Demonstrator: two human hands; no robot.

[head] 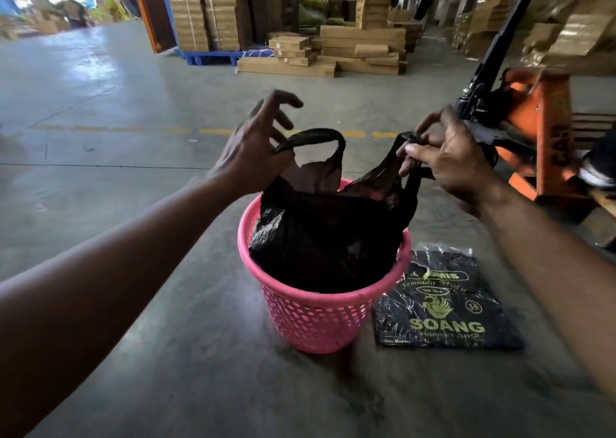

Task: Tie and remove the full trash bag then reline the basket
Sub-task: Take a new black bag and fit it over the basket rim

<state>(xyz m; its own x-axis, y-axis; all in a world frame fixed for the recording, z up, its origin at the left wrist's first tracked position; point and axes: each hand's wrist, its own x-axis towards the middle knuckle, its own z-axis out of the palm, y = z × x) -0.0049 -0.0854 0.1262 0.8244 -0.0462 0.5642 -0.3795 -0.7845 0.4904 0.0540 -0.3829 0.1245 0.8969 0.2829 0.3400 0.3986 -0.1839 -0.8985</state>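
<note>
A pink perforated basket point(320, 317) stands on the concrete floor with a full black trash bag point(323, 237) in it. The bag's two handle loops stick up above the rim. My left hand point(256, 151) is at the left loop point(313, 136); its palm side seems to pinch the loop's near end while the other fingers spread apart. My right hand point(446, 161) pinches the right loop, holding it up and to the right. A flat pack of new black bags point(443, 304) with gold print lies on the floor just right of the basket.
An orange pallet jack point(533, 131) stands close on the right, behind my right hand. Stacks of cardboard boxes point(333, 47) and a blue pallet point(213, 57) fill the back. Two persons stand far off at the upper left. Yellow dashed floor marking runs behind the basket.
</note>
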